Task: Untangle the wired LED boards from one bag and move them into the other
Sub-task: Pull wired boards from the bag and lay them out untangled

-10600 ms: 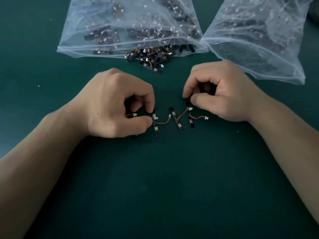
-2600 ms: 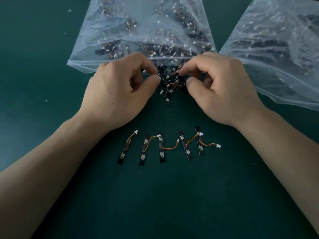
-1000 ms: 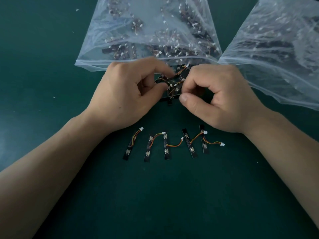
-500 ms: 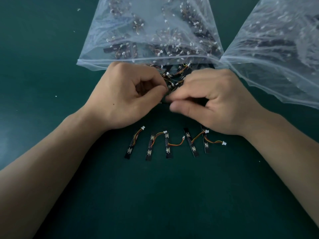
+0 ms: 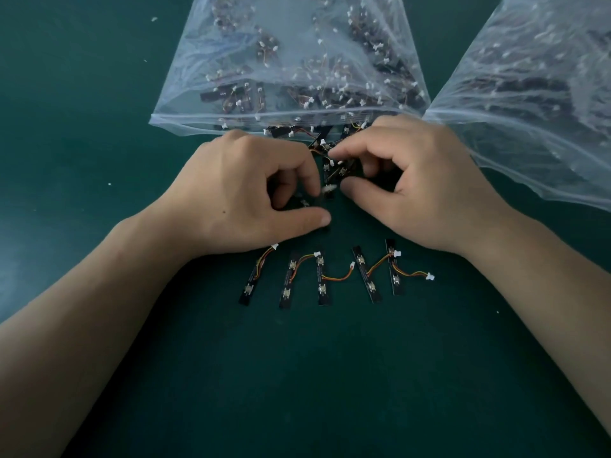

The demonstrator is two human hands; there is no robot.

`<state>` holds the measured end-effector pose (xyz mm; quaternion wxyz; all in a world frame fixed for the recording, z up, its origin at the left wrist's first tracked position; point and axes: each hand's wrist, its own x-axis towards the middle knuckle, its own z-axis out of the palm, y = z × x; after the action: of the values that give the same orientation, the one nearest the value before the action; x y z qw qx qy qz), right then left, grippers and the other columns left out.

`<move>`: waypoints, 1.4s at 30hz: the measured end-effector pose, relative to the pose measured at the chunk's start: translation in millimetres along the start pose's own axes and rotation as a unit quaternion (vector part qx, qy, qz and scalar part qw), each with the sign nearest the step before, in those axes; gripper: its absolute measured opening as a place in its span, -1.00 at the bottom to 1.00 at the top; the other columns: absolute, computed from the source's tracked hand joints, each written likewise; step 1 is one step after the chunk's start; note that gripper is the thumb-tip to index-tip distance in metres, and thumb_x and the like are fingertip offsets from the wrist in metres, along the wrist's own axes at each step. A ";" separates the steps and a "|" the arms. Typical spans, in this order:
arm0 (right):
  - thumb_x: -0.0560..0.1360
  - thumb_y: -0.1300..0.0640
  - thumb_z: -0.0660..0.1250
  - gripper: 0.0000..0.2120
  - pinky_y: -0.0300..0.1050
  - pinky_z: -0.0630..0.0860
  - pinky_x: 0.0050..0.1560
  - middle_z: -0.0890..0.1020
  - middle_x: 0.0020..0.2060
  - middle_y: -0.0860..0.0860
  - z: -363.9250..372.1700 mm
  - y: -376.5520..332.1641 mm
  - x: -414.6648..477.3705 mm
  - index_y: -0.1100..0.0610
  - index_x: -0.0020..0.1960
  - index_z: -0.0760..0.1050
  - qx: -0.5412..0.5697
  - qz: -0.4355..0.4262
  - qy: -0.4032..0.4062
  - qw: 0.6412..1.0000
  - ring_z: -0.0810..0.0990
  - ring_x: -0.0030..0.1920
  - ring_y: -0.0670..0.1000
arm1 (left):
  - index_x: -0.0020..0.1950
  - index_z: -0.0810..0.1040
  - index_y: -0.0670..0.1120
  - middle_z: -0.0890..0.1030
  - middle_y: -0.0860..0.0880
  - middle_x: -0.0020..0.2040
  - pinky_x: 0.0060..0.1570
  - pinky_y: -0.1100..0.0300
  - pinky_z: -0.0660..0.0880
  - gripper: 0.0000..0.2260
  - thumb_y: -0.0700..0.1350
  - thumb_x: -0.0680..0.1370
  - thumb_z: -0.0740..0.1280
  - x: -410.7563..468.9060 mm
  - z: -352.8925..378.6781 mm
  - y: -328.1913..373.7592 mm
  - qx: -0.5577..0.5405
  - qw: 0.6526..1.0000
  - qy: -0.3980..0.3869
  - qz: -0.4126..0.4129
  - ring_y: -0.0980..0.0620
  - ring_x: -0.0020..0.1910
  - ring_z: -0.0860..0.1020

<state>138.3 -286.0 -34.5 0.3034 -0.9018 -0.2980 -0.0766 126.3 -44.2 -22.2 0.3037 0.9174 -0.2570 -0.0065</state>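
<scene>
Pinching tangled boards (image 5: 331,169) at the open bag (image 5: 198,122) edge, left hand (image 5: 244,196) and right hand (image 5: 426,190) fingers (image 5: 362,145) curl.

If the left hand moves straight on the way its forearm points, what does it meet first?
The left hand would most likely meet the clump of boards first, then the right hand; depth is unclear.

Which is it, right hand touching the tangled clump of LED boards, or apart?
Touching. The head view shows the right hand pinching the tangled clump between its index finger and thumb.
</scene>
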 end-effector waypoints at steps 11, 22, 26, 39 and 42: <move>0.60 0.14 0.41 -0.79 0.07 0.49 0.01 0.57 -0.14 -0.01 2.3 1.9 -0.7 0.03 0.22 0.70 -0.045 -0.032 0.009 0.998 0.52 -0.04 0.06 | -0.13 0.69 0.10 0.59 0.13 -0.29 -0.28 0.37 0.34 -0.87 -0.08 0.37 0.43 -0.4 -6.0 -4.6 -0.039 0.998 -0.041 0.011 0.07 -0.27 0.56; 0.58 0.09 0.42 -0.83 -0.01 0.48 -0.02 0.54 -0.16 -0.06 3.2 0.4 -1.5 0.05 0.15 0.69 -0.063 -0.009 0.010 0.998 0.51 -0.06 0.01 | -0.08 0.63 0.12 0.56 0.12 -0.27 -0.30 0.11 0.42 -0.90 0.03 0.42 0.45 -2.2 -3.9 -11.5 -0.006 1.000 0.025 0.003 0.04 -0.27 0.52; 0.56 0.06 0.42 -0.86 -0.02 0.47 -0.04 0.55 -0.17 -0.06 4.8 -0.3 -2.2 0.04 0.08 0.68 -0.069 0.003 0.015 0.998 0.50 -0.07 0.01 | -0.06 0.63 0.10 0.56 0.12 -0.27 -0.28 0.13 0.41 -0.87 0.05 0.42 0.45 -2.1 -2.4 -11.0 0.000 1.000 0.021 0.001 0.05 -0.27 0.52; 0.64 0.16 0.36 -0.80 0.15 0.40 0.33 0.66 0.11 -0.03 4.0 0.8 -2.1 0.10 0.20 0.70 -0.071 -0.065 0.023 0.995 0.54 0.18 0.11 | -0.22 0.65 0.07 0.60 0.12 -0.31 -0.30 0.42 0.32 -0.95 -0.01 0.41 0.48 -1.1 -7.2 -8.3 -0.049 0.998 -0.011 -0.023 0.11 -0.32 0.54; 0.62 0.17 0.38 -0.80 0.18 0.40 0.31 0.64 0.15 -0.01 1.8 -0.4 -2.3 0.11 0.20 0.69 -0.057 -0.063 0.023 0.996 0.54 0.19 0.11 | -0.19 0.66 0.07 0.61 0.12 -0.32 -0.30 0.40 0.34 -0.95 -0.01 0.40 0.50 -1.5 -10.0 -9.1 -0.066 0.997 -0.031 -0.018 0.08 -0.33 0.54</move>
<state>136.1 -285.8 -36.4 0.2528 -0.8950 -0.3425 -0.1334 130.9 -31.7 -19.5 0.3556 0.8991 -0.2489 -0.0575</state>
